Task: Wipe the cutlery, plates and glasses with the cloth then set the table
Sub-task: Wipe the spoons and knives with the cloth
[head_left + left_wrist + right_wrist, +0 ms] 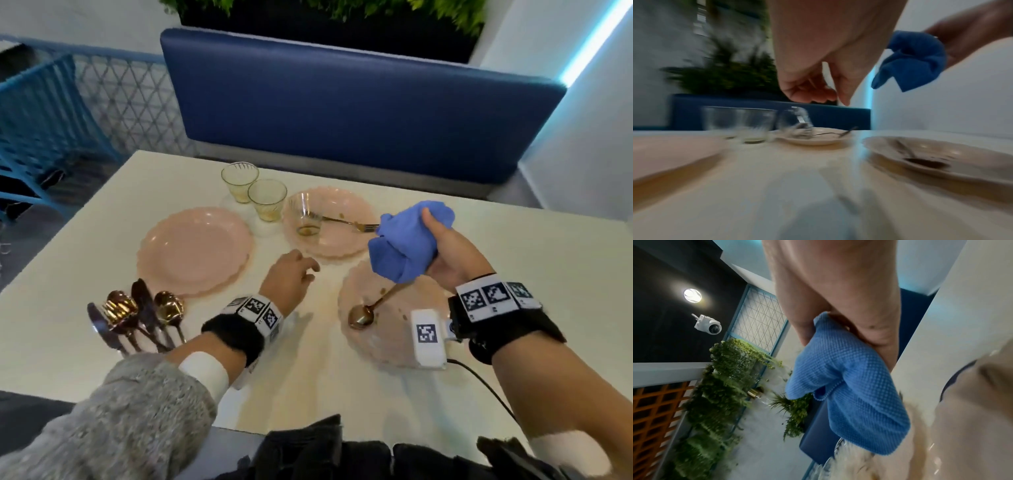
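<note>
Two plates (pixel 356 209) beyond the empty, loosely curled left hand (pixel 291 277) look unwiped, while the right hand (pixel 448 253) grips the cloth (pixel 407 240).

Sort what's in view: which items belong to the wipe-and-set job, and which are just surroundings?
Job items:
blue cloth, held by right hand
three pink plates
three glasses
fork
spoon
cutlery pile
left hand, holding nothing

Surroundings:
blue bench
plants
ceiling camera
</note>
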`<state>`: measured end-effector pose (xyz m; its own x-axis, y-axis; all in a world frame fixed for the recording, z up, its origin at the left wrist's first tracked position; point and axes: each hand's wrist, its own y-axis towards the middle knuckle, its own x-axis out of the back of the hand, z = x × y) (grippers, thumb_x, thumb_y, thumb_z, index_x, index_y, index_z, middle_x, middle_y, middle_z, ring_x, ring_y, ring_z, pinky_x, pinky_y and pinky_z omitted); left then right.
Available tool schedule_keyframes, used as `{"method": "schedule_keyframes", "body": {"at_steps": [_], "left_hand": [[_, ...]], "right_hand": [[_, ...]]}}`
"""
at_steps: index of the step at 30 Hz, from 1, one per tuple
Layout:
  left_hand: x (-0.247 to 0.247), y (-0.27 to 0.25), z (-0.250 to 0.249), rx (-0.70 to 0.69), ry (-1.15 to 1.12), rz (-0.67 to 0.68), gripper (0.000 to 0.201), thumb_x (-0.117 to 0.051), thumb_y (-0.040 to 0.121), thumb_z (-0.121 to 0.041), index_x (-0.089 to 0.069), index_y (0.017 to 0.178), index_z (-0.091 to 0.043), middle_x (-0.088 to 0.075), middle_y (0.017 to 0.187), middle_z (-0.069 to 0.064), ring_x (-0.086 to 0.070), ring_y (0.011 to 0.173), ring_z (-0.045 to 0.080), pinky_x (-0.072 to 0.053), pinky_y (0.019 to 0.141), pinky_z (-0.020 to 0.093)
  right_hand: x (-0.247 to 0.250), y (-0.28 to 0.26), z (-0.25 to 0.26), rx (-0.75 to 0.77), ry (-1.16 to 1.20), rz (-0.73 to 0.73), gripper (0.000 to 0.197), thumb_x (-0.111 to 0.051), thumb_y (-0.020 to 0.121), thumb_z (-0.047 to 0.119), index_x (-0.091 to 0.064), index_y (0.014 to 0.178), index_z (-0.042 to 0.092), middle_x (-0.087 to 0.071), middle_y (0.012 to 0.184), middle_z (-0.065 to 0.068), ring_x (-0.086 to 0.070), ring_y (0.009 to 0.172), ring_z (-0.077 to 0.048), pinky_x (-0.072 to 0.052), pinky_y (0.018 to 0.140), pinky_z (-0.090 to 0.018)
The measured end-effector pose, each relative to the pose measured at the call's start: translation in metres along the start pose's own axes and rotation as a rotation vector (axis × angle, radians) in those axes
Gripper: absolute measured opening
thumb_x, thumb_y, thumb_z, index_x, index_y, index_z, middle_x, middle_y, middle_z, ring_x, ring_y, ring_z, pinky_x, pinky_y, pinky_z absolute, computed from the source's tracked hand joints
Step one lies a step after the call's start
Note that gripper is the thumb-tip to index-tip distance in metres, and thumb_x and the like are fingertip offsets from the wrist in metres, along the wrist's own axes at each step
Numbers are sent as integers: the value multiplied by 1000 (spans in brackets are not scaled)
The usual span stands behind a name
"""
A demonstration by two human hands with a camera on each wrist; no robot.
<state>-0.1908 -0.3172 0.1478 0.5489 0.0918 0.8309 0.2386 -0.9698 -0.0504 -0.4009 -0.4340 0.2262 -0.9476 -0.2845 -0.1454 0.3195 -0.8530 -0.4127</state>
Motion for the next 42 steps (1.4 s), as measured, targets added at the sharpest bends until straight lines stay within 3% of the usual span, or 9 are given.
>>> {"method": "schedule_keyframes", "body": {"at_steps": [3, 6, 9, 13, 16, 20, 26, 33, 42], "left_hand": [[-35, 31, -51, -118, 96, 327, 26, -52, 93, -14, -66, 115, -14, -54, 112, 10, -52, 104, 26, -41, 89, 30], [-63, 51, -93, -92, 166, 531, 13, -57, 88, -16, -66, 96, -16, -55, 106, 8, -53, 98, 25, -42, 78, 30], [-81, 71, -114, -51, 125, 562, 12, -59, 78, -20, -57, 87, -27, -52, 81, -11, -49, 81, 14, -39, 73, 27], [-95, 97, -131, -105, 209, 649, 44, -39, 81, -34, -49, 124, -35, -55, 126, -3, -53, 113, 24, -43, 99, 43], [-95, 100, -140, -53, 283, 650, 41, -42, 85, -28, -51, 124, -16, -53, 130, 11, -49, 119, 32, -41, 99, 45], [-89, 95, -145, -133, 330, 721, 51, -47, 90, -26, -39, 140, -30, -41, 145, 3, -38, 133, 24, -33, 108, 40], [-57, 89, -112, -67, 507, 793, 24, -59, 88, -12, -64, 112, -13, -65, 112, 5, -61, 103, 20, -45, 87, 25], [-23, 59, -70, 122, -305, 553, 15, -53, 91, -3, -54, 79, -11, -60, 64, 7, -44, 43, 12, -33, 39, 19], [-37, -8, -96, 122, -624, 251, 15, -51, 89, 1, -48, 78, -9, -52, 58, 5, -42, 30, -2, -29, 35, 9]], "right_hand": [[50, -8, -3, 16, 20, -10, 52, -28, 103, 37, -31, 143, 4, -41, 146, -14, -42, 134, -24, -35, 111, -38], [92, -16, -11, 35, -53, -73, 48, -35, 101, 38, -42, 137, 8, -53, 137, -11, -55, 123, -21, -47, 100, -36], [120, -23, -21, 7, -117, -83, 46, -36, 100, 39, -46, 134, 11, -60, 128, -7, -62, 109, -13, -53, 78, -24], [140, -25, -35, -28, -127, -102, 45, -38, 100, 38, -48, 133, 10, -60, 128, -7, -60, 111, -13, -51, 82, -25], [144, -24, -44, -46, -124, -70, 44, -38, 100, 37, -48, 133, 10, -60, 129, -7, -57, 118, -16, -49, 90, -26], [148, -21, -54, -69, -144, -46, 43, -40, 99, 38, -49, 131, 11, -60, 129, -6, -56, 120, -17, -46, 98, -31], [149, -16, -64, -103, -186, -8, 40, -38, 101, 34, -52, 127, 7, -59, 131, -12, -55, 123, -20, -41, 108, -40], [122, -12, -72, -224, -32, 140, 47, -34, 101, 39, -38, 142, 17, -48, 143, -6, -45, 132, -23, -47, 98, -41], [30, 19, -87, 215, -504, -200, 58, -60, 61, 64, -64, 104, 25, -70, 102, -3, -66, 97, -24, -53, 89, -47]]}}
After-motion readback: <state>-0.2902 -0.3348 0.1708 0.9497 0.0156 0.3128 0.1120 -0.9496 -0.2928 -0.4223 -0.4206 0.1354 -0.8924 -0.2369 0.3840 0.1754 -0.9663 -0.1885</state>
